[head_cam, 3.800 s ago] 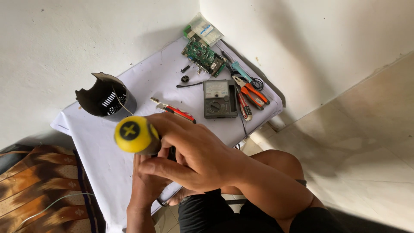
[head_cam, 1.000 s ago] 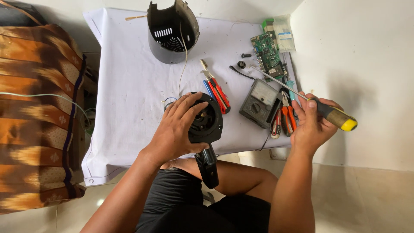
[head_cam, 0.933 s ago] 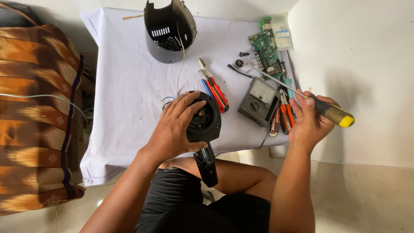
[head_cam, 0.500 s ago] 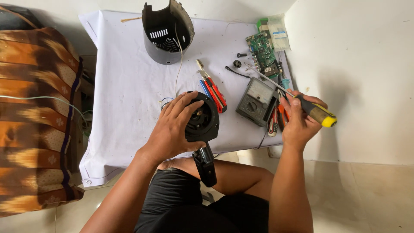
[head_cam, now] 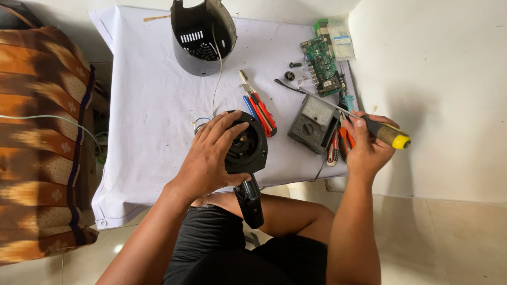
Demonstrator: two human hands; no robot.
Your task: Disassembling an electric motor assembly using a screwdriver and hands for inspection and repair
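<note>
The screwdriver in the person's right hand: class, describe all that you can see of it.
The screwdriver has a thick black handle with a yellow cap at its end and a thin, bare metal shaft. The right hand wraps around the handle, yellow end pointing right toward the wall. The shaft slants up and left over the grey multimeter, and its tip ends above the white cloth near the green circuit board. Whether the tip touches anything cannot be told. The plastic-looking handle seems intact.

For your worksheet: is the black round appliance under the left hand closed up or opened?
Opened: the black appliance shows exposed inner parts, and its housing shell stands apart.
</note>
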